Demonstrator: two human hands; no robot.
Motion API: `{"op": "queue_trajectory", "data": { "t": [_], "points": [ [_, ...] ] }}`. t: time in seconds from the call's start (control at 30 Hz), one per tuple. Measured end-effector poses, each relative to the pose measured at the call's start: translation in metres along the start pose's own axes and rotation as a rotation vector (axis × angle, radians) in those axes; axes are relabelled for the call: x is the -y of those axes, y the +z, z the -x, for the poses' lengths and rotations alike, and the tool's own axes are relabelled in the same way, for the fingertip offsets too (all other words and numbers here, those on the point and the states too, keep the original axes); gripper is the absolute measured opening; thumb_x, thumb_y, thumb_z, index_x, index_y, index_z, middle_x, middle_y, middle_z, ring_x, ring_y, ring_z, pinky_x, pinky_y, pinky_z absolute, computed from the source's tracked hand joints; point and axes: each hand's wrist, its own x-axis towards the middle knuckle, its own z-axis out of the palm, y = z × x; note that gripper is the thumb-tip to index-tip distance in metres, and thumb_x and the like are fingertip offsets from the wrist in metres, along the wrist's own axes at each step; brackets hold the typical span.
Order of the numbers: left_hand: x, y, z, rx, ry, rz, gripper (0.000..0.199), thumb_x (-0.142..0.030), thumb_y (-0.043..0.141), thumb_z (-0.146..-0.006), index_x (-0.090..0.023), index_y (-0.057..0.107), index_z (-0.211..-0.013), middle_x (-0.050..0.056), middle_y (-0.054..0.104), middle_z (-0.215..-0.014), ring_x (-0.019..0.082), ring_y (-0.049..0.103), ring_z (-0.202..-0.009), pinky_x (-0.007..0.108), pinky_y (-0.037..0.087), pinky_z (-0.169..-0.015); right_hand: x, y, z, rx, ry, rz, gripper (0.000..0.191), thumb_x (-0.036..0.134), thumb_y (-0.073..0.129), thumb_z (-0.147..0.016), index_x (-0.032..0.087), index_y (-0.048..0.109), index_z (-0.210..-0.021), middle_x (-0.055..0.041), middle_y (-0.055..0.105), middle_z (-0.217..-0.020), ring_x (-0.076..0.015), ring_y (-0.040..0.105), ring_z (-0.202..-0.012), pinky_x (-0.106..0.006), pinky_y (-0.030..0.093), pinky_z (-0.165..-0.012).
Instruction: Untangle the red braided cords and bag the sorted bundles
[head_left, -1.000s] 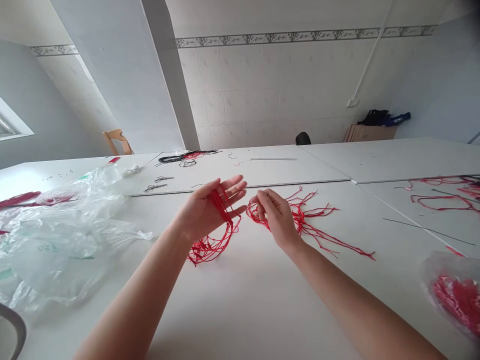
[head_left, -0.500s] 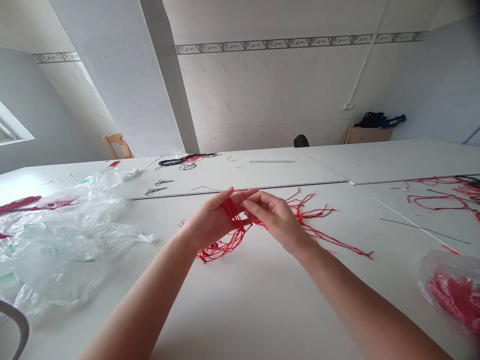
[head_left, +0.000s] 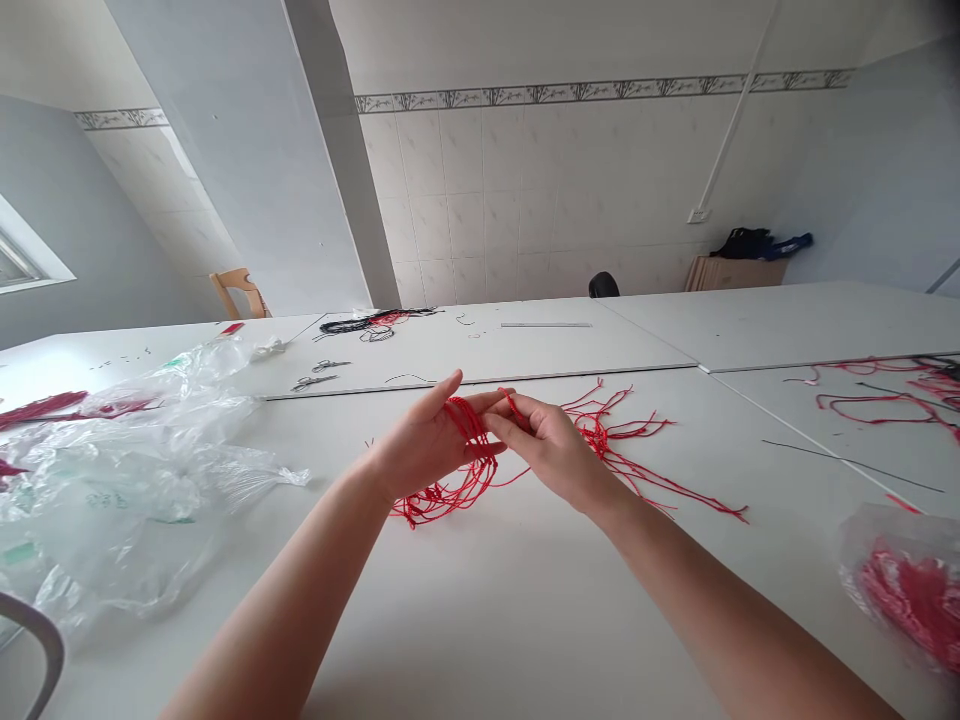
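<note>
Above the middle of a white bench (head_left: 465, 640), a person's left hand (head_left: 424, 450) stays unclenched, looped red cords (head_left: 470, 425) draped across its fingers and hanging below, as the right hand (head_left: 555, 440) pinches a red strand (head_left: 511, 402) beside them. A loose red bundle (head_left: 598, 438) fans out behind; clear plastic bags (head_left: 112, 490) lie toward the bench's left edge.

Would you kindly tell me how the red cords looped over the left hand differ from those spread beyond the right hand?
The looped cords cross the left hand, while the spread cords lie on the table. The looped cords curve round below that hand; the spread cords show loose ends fanning outward. Both are thin and red.
</note>
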Motion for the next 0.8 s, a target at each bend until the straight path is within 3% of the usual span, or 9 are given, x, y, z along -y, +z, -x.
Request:
{"op": "queue_trajectory", "data": {
  "t": [0.17,0.37,0.47,0.63,0.73,0.8],
  "points": [
    [0.000,0.001,0.000,0.045,-0.015,-0.034,0.057,-0.057,0.035,-0.105,-0.020,0.076,-0.121,0.013,0.070,-0.125,0.031,0.051,-0.133,0.048,0.033,-0.115,-0.006,0.000,-0.001,0.044,-0.056,0.090,0.024,0.041,0.061,-0.096,0.022,0.065,-0.081,0.0002,0.053,-0.075,-0.0129,0.041,-0.062,-0.025,0.029,-0.051],
    [0.001,-0.003,0.002,-0.037,0.000,-0.037,0.042,-0.040,0.042,-0.105,-0.023,0.075,-0.123,0.011,0.067,-0.134,0.032,0.047,-0.137,0.049,0.039,-0.112,0.001,0.000,0.002,0.009,-0.083,0.039,0.021,0.040,0.061,-0.095,0.022,0.065,-0.084,0.0001,0.056,-0.081,-0.0137,0.047,-0.071,-0.025,0.038,-0.060],
    [0.000,-0.005,0.002,-0.023,0.034,-0.026,0.042,-0.036,0.041,-0.105,-0.023,0.074,-0.125,0.010,0.066,-0.137,0.033,0.048,-0.137,0.050,0.041,-0.110,0.005,-0.001,0.001,-0.054,-0.041,-0.096,0.018,0.040,0.061,-0.094,0.023,0.066,-0.090,0.0023,0.051,-0.074,-0.0127,0.044,-0.067,-0.025,0.038,-0.059],
    [-0.005,-0.009,0.003,0.024,0.050,-0.050,0.049,-0.038,0.033,-0.106,-0.021,0.070,-0.134,0.010,0.060,-0.148,0.033,0.041,-0.145,0.050,0.038,-0.113,0.006,-0.004,-0.006,-0.267,0.047,-0.573,0.020,0.032,0.059,-0.089,0.020,0.058,-0.074,-0.0017,0.056,-0.080,-0.0142,0.052,-0.075,-0.025,0.045,-0.065],
    [-0.007,-0.010,0.004,0.021,0.053,-0.025,0.050,-0.038,0.033,-0.107,-0.020,0.070,-0.135,0.011,0.061,-0.147,0.034,0.038,-0.147,0.051,0.035,-0.115,0.006,-0.006,-0.007,-0.238,0.127,-0.785,0.023,0.036,0.060,-0.091,0.020,0.057,-0.074,0.0038,0.041,-0.064,-0.0112,0.038,-0.058,-0.024,0.040,-0.058],
    [-0.007,-0.009,0.005,0.028,0.049,-0.022,0.050,-0.039,0.033,-0.107,-0.020,0.069,-0.136,0.011,0.059,-0.149,0.034,0.037,-0.147,0.052,0.034,-0.115,0.007,-0.006,-0.005,-0.139,0.170,-0.748,0.027,0.041,0.062,-0.093,0.020,0.058,-0.077,0.0071,0.031,-0.060,-0.0096,0.022,-0.052,-0.024,0.030,-0.051]
  ]
}}
